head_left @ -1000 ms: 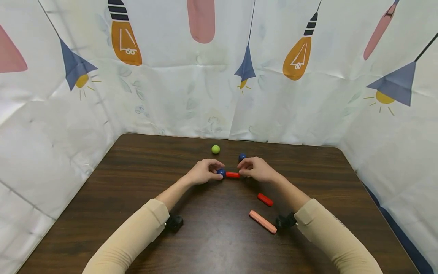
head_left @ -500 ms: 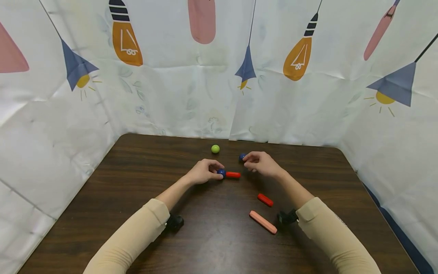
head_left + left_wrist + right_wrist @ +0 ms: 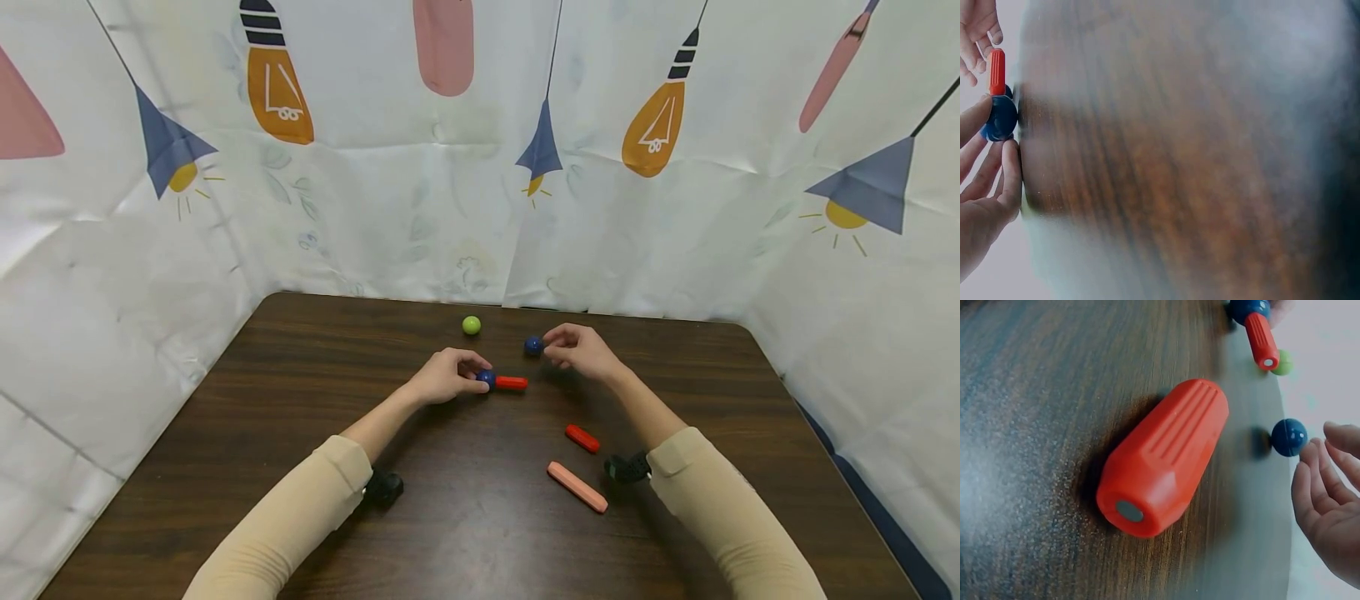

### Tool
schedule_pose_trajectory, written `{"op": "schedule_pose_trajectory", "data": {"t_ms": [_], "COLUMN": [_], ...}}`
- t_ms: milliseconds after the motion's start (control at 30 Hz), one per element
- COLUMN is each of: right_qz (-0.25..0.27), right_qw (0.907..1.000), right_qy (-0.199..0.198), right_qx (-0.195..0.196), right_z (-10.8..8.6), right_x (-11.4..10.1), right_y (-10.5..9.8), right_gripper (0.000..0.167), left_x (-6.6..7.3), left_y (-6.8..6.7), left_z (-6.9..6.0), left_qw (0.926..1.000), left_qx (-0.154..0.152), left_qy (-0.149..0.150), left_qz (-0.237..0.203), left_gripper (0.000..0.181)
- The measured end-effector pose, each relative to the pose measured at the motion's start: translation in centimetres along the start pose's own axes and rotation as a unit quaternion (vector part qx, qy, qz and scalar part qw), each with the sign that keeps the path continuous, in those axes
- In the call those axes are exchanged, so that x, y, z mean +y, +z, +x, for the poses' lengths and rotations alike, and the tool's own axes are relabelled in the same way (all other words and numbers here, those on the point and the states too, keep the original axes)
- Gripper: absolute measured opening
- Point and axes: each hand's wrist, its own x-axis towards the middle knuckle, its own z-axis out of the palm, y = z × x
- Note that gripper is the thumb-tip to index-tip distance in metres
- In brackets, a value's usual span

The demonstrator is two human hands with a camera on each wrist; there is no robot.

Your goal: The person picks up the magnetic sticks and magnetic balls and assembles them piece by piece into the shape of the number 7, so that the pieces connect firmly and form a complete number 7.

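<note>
One blue ball (image 3: 487, 380) snug in left hand (image 3: 446, 377), right (image 3: 584, 352) relaxed beside another (image 3: 533, 346), green ball (image 3: 471, 325) beyond, pink rod (image 3: 577, 487) nearer

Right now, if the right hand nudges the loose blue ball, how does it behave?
The loose blue ball would probably roll easily: it is round and sits on a flat tabletop. Glossy highlights in the right wrist view suggest a smooth, perhaps slippery surface. It is likely stiff, judging by its even outline without visible dents.

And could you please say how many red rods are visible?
2: one red rod touching the blue ball in the left hand, another red rod lying beyond the pink rod.
</note>
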Motion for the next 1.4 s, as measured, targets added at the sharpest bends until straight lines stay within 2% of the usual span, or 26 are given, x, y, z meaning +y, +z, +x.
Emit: {"op": "schedule_pose_trajectory", "data": {"t_ms": [533,900,1400], "right_qz": [0.021,0.015,-0.015], "right_qw": [0.9991,0.9997,0.9994], "right_qy": [0.030,0.017,0.025], "right_qx": [0.021,0.012,0.016], "right_z": [1.1,1.8,2.8], "right_x": [1.0,0.7,0.9], "right_y": [0.2,0.5,1.0], "right_gripper": [0.037,0.048,0.042], "left_x": [0.0,0.1,0.0], "left_y": [0.0,0.0,0.0], "left_z": [-0.1,-0.2,-0.1], "left_qw": [1.0000,1.0000,1.0000], "left_qx": [0.003,0.003,0.000], "left_qy": [-0.005,-0.004,-0.008], "left_qz": [-0.005,-0.003,-0.005], "left_gripper": [0.029,0.029,0.028]}}
